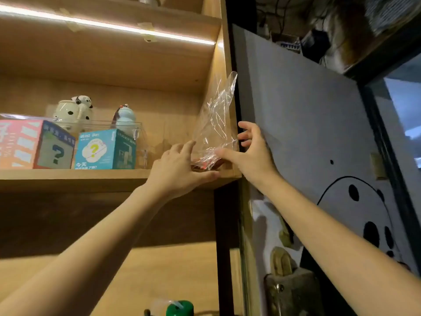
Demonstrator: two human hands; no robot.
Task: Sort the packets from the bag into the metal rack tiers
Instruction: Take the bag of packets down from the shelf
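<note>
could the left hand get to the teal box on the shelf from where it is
Probably yes: the left hand is at the clear bag on the same shelf, and the teal box stands at the front edge with nothing between.

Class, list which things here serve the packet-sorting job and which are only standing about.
Job: clear plastic bag, left hand, right hand.
Standing about: pink box, teal box, spotted mug, blue figurine.

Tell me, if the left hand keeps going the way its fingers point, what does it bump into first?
Probably the clear plastic bag: the left hand already has its fingertips at the bag's bottom on the wooden shelf. Behind that comes the cabinet's side wall, though depth is unclear.
</note>
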